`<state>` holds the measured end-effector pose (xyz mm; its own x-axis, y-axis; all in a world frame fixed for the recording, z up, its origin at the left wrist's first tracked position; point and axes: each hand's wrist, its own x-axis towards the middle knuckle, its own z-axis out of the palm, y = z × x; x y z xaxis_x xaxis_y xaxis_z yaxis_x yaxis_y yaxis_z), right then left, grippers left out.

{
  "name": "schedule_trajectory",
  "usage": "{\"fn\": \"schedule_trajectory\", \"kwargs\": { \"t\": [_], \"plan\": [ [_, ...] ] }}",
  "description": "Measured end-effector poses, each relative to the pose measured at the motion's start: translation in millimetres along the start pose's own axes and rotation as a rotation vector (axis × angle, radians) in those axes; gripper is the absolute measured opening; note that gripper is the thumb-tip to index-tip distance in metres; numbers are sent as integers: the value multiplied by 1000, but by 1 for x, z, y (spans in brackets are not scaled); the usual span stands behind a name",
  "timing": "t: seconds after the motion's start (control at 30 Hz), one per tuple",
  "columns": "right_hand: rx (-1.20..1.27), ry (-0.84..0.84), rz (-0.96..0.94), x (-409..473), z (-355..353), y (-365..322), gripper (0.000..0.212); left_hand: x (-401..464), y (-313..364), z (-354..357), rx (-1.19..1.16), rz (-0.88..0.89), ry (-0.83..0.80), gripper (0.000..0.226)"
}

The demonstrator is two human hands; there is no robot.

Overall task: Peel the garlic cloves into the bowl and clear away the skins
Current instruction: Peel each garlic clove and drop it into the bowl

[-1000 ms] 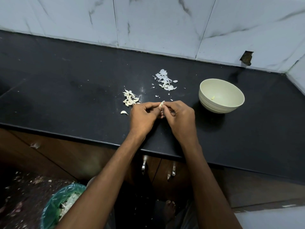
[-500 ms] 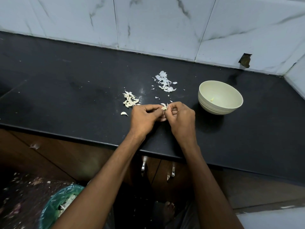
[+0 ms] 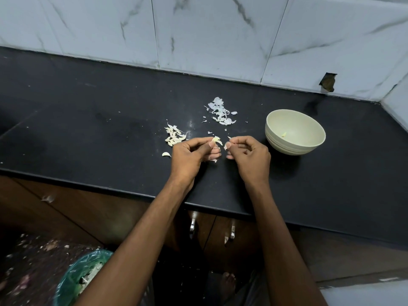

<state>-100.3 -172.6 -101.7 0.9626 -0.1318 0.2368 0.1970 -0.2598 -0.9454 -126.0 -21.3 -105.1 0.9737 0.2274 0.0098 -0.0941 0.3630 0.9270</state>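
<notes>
The garlic clove (image 3: 216, 140) sits pinched in the left hand (image 3: 194, 155), thumb and curled fingers around it, papery skin curling off its top. Just beside it, apart by a small gap, the right hand (image 3: 249, 156) pinches a torn bit of skin (image 3: 225, 147) between thumb and fingertips. Both hands hover over the black countertop (image 3: 88, 133), near its front edge. To the right, the pale green bowl (image 3: 294, 149), round and ribbed low on its wall, holds one small yellowish piece (image 3: 284, 134). Left of the hands lies a cluster of unpeeled cloves (image 3: 174, 136), with one stray clove (image 3: 166, 154) nearer the edge. Behind, a heap of white, flaky skins (image 3: 220, 111). Wide bare counter stretches left. Below, a bin lined with green plastic (image 3: 81, 277) holds scraps. Marble-veined tiles (image 3: 209, 34) back the counter.
</notes>
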Motion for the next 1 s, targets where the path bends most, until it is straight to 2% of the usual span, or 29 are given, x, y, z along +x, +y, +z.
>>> {"fn": "schedule_trajectory", "kwargs": {
  "t": [0.1, 0.17, 0.37, 0.47, 0.67, 1.0],
  "plan": [
    [-34, -88, -60, 0, -1, 2, 31, 0, -1, 1, -5, 4, -2, 20],
    [-36, -129, -67, 1, -1, 4, 39, 1, -1, 1, -3, 10, -7, 20],
    [88, -218, -77, -2, 1, -1, 9, 2, -2, 1, 28, 25, -15, 17],
    [126, -206, -81, 0, 0, 3, 8, 0, -2, 2, 58, 28, -49, 12],
    [207, -188, -63, 1, -1, 4, 8, -1, -2, 4, 74, 25, -86, 16],
    [177, -167, -68, 4, 1, 10, 9, 1, -7, 4, 136, 9, -72, 15]
  ]
}}
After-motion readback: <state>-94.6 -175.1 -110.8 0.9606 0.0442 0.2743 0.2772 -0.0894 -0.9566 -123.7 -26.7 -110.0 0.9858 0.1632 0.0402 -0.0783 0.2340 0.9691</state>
